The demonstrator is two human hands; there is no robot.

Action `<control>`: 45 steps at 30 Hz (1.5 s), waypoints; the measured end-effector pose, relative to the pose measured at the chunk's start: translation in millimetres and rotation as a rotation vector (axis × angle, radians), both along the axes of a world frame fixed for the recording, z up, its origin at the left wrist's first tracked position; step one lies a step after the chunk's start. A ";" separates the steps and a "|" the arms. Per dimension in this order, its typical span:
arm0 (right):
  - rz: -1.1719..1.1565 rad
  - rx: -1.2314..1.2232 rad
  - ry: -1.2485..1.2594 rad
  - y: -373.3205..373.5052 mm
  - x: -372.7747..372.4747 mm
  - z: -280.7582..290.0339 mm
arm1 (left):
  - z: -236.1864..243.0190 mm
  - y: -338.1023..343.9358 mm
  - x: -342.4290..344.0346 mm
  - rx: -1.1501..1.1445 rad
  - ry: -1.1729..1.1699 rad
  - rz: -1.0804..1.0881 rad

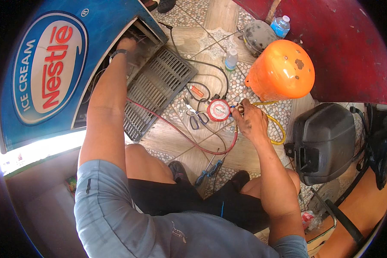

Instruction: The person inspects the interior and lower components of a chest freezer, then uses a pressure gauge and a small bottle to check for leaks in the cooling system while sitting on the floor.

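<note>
My left hand (127,44) reaches into the open lower compartment of a blue freezer cabinet (79,32); its fingers are mostly hidden in the shadowed opening. On the right, my right hand (250,120) is closed round the valve end of a refrigerant pressure gauge (219,110) with a red rim, which sits low over the tiled floor. A red hose (180,136) curves from the gauge's side toward the compartment. Beside my right hand a yellow hose (280,125) loops over the floor. A slotted grille panel (161,88) leans at the opening.
Scissors (194,116) and an orange-handled tool (197,91) lie left of the gauge. Two screwdrivers (208,173) rest between my feet. Beyond stand an orange bucket (279,71), a small bottle (231,59), a blue-labelled bottle (280,26) and a round dark compressor (259,36). A black case (324,144) stands right.
</note>
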State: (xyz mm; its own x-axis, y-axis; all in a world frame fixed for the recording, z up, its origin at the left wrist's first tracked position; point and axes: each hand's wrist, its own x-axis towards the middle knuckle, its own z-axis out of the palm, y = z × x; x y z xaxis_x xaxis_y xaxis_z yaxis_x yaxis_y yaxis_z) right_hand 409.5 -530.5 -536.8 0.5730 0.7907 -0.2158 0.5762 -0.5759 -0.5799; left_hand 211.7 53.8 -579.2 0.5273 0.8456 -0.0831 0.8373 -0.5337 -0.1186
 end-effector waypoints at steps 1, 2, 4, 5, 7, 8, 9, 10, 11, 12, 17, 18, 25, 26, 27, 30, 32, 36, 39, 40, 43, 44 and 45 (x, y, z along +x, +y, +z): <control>-0.034 -0.056 -0.042 -11.4 11.7 -7.1 | -24.8 -25.5 37.8 -0.074 0.055 -0.069; -0.039 -0.066 -0.055 -13.2 13.0 -8.4 | -30.0 -28.4 42.2 -0.068 0.089 -0.100; -0.020 -0.036 -0.042 -7.9 7.4 -4.2 | -26.6 -10.2 21.4 0.017 0.135 -0.126; -0.006 -0.005 -0.027 -3.3 2.6 0.0 | -14.2 5.7 3.2 0.074 0.146 -0.121; 0.009 0.035 -0.005 1.0 -2.4 4.4 | 0.7 23.0 -17.2 0.150 0.153 -0.118; 0.014 0.049 0.002 2.5 -4.1 5.5 | 7.0 24.5 -23.5 0.169 0.195 -0.141; 0.025 0.076 0.017 4.8 -7.1 7.4 | 19.0 26.1 -33.8 0.194 0.242 -0.159; 0.002 0.042 -0.003 -3.2 2.0 -0.1 | -5.7 0.2 -5.1 0.162 0.287 -0.242; -0.019 0.020 -0.020 -11.4 10.2 -4.6 | -16.4 -24.9 22.2 0.145 0.336 -0.324; -0.034 -0.001 -0.033 -16.1 14.3 -6.4 | -13.7 -42.5 40.5 0.034 0.290 -0.265; -0.035 0.030 -0.013 -10.6 5.4 0.6 | 14.2 -39.5 19.7 -0.051 0.124 -0.060; -0.022 0.024 0.017 -3.6 -0.3 6.7 | 27.1 -22.7 0.6 -0.036 0.133 -0.028; -0.164 -0.100 0.016 -13.5 16.2 1.9 | 46.4 -167.3 40.1 -0.496 -0.765 0.400; -0.170 -0.074 0.017 -5.8 12.2 6.0 | 45.1 -193.1 14.5 -0.489 -0.929 0.262; -0.209 -0.085 0.008 -12.0 20.6 5.9 | 60.7 -261.0 24.5 -0.648 -0.808 0.170; -0.259 -0.002 0.019 -6.6 18.6 10.8 | 80.0 -409.1 19.3 -1.304 -0.555 0.092; -0.256 0.045 0.010 -2.7 12.8 6.7 | 60.7 -461.0 29.8 -1.495 -0.873 0.377; -0.201 -0.013 -0.001 8.3 -7.4 12.3 | 6.9 -459.5 53.5 -1.794 -1.343 0.549; -0.140 0.131 -0.141 -5.9 -13.8 -12.3 | -5.7 -457.3 62.1 -1.839 -1.427 0.539; -0.132 0.182 -0.198 -11.9 -10.1 -17.3 | -9.1 -459.0 67.6 -1.890 -1.433 0.483; -0.100 0.195 -0.175 -13.9 -12.9 -7.0 | -10.1 -450.1 69.2 -1.956 -1.455 0.315; -0.106 0.182 -0.177 -13.0 -15.0 -7.2 | -10.9 -447.1 67.4 -1.952 -1.447 0.301; -0.103 0.160 -0.180 -12.4 -17.5 -8.3 | -11.4 -444.8 64.9 -1.948 -1.438 0.287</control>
State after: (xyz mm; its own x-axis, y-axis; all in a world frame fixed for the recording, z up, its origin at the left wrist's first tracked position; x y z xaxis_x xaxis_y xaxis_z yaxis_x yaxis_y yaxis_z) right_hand 392.0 -542.9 -545.1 0.6702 0.7419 0.0194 0.6211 -0.5464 -0.5619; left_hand 276.6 -390.9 -590.7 0.8746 0.3189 -0.3652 -0.0343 0.7920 0.6095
